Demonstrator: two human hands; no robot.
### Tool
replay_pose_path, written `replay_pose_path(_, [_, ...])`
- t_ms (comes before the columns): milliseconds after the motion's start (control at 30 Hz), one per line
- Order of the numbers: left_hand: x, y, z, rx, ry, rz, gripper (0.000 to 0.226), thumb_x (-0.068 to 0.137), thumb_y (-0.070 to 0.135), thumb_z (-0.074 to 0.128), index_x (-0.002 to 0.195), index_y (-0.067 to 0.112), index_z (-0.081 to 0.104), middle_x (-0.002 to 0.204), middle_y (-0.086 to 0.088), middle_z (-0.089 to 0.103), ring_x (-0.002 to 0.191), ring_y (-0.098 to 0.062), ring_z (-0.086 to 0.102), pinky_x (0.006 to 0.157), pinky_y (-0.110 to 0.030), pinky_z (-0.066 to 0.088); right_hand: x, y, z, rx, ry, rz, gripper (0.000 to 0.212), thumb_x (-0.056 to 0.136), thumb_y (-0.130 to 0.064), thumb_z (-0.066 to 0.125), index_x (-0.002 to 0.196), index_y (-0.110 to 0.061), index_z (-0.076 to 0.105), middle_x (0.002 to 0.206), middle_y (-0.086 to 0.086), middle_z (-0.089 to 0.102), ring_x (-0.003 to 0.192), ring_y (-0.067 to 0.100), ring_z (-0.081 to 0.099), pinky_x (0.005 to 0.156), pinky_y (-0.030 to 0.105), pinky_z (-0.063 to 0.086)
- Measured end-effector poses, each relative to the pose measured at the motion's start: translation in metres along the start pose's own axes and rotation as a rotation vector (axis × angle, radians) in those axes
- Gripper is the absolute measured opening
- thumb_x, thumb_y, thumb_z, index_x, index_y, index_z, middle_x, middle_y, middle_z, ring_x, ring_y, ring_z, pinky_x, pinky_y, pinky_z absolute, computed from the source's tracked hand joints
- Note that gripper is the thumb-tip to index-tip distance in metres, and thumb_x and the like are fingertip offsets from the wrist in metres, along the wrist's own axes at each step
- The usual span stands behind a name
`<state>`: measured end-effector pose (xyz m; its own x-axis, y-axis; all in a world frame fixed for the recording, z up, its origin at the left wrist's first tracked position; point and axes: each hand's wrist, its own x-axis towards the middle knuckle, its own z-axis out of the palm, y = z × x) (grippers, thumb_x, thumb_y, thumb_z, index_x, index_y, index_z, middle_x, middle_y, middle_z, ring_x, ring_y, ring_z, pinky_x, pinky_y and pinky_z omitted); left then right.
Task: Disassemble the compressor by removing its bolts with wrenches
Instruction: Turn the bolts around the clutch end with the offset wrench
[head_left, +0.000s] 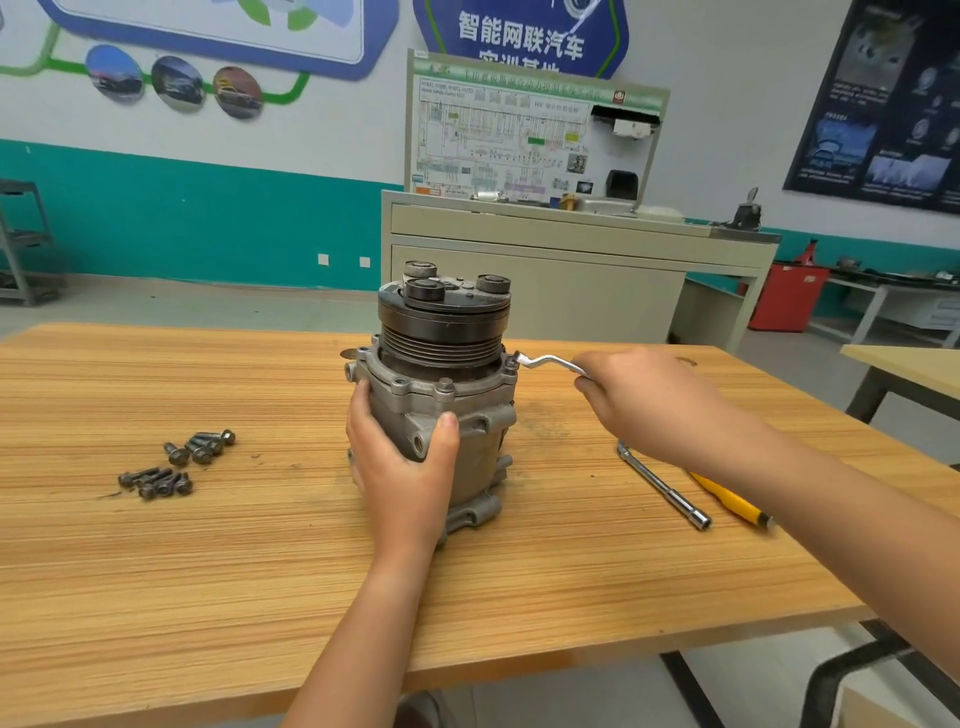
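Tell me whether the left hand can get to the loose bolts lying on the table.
Probably yes. The loose bolts lie in the open on the table left of the compressor, nothing between. The left hand would first have to release its grip on the compressor.

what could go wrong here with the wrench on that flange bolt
1. The offset wrench sits on only the head of the flange bolt; if it slips, the right hand may strike the housing.
2. The compressor stands on end, steadied only by the left hand; a hard pull might tip it.
3. The loose bolts lie uncontained on the table and could get scattered.
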<state>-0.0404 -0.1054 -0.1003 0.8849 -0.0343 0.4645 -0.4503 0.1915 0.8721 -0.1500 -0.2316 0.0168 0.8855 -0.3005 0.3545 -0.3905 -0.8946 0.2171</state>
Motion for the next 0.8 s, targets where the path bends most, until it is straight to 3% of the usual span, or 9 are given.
replay_pose_path(133, [0.000,0.001,0.000,-0.005,0.002,-0.004,0.097,0.062,0.061,0.050,0.146,0.020,0.023,0.138,0.017,0.027,0.134,-0.005,0.024,0.115,-0.041,0.022,-0.001,-0.022,-0.013,-0.278,-0.021,-0.070,0.016,0.091,-0.002,0.040,0.102,-0.009,0.048,0.059,-0.001,0.032,0.056,0.019,0.037,0.042,0.027,0.023])
replay_pose_path(200, [0.000,0.001,0.000,-0.007,0.004,-0.002,0.097,0.062,0.060,0.050,0.145,0.019,0.023,0.139,0.015,0.028,0.135,-0.008,0.025,0.115,-0.043,0.022,0.001,-0.035,-0.020,-0.349,-0.064,-0.098,0.020,0.087,0.004,0.044,0.101,-0.009,0.050,0.064,0.000,0.041,0.064,0.023,0.046,0.041,0.027,0.023])
replay_pose_path(267, [0.000,0.001,0.000,-0.009,0.003,-0.003,0.096,0.062,0.060,0.050,0.145,0.020,0.023,0.139,0.016,0.029,0.136,-0.009,0.026,0.115,-0.043,0.022,0.003,-0.039,-0.024,-0.381,-0.068,-0.126,0.018,0.087,0.001,0.045,0.098,-0.011,0.053,0.074,0.002,0.051,0.069,0.023,0.052,0.043,0.028,0.026])
replay_pose_path(400, [-0.001,0.001,-0.001,-0.008,-0.002,0.002,0.096,0.062,0.061,0.050,0.145,0.020,0.023,0.139,0.017,0.028,0.135,-0.006,0.025,0.115,-0.042,0.022,0.007,-0.019,-0.020,-0.367,-0.094,-0.152,0.003,0.092,-0.017,0.038,0.089,-0.015,0.039,0.058,-0.002,0.032,0.048,0.012,0.029,0.040,0.025,0.022])
replay_pose_path(567, [0.001,-0.002,0.000,-0.007,0.005,0.014,0.096,0.062,0.060,0.051,0.145,0.019,0.024,0.136,0.018,0.028,0.130,0.000,0.025,0.116,-0.040,0.022,0.039,0.011,-0.006,-0.505,-0.050,-0.275,0.014,0.090,-0.003,0.038,0.100,-0.010,0.044,0.058,-0.002,0.034,0.046,0.014,0.032,0.040,0.025,0.020])
replay_pose_path(633, [0.001,-0.002,0.000,-0.007,0.010,0.017,0.096,0.063,0.060,0.051,0.145,0.019,0.024,0.136,0.018,0.028,0.129,0.001,0.025,0.115,-0.040,0.022,0.059,0.015,0.002,-0.478,-0.012,-0.311,0.020,0.090,-0.002,0.040,0.108,-0.008,0.047,0.068,0.000,0.049,0.059,0.019,0.049,0.054,0.027,0.039])
replay_pose_path(667, [0.001,-0.002,0.001,-0.007,0.015,0.019,0.095,0.063,0.059,0.051,0.145,0.018,0.024,0.136,0.018,0.028,0.129,0.001,0.025,0.115,-0.040,0.022,0.069,0.015,0.009,-0.447,0.027,-0.352,0.024,0.090,-0.001,0.041,0.111,-0.008,0.048,0.080,0.003,0.059,0.073,0.022,0.057,0.076,0.032,0.044])
replay_pose_path(733, [0.001,-0.003,0.002,-0.009,0.028,0.025,0.094,0.063,0.058,0.051,0.144,0.018,0.024,0.136,0.017,0.028,0.130,0.000,0.025,0.115,-0.040,0.023,0.087,0.013,0.023,-0.395,0.134,-0.431,0.035,0.089,0.003,0.038,0.121,-0.006,0.047,0.109,0.008,0.063,0.103,0.024,0.058,0.109,0.037,0.020])
replay_pose_path(800, [0.002,-0.004,0.004,-0.010,0.035,0.021,0.094,0.064,0.058,0.051,0.144,0.019,0.024,0.136,0.017,0.028,0.131,-0.002,0.026,0.115,-0.039,0.023,0.096,0.010,0.033,-0.310,0.210,-0.465,0.043,0.088,0.007,0.036,0.128,-0.004,0.046,0.123,0.011,0.058,0.118,0.022,0.050,0.113,0.037,0.008])
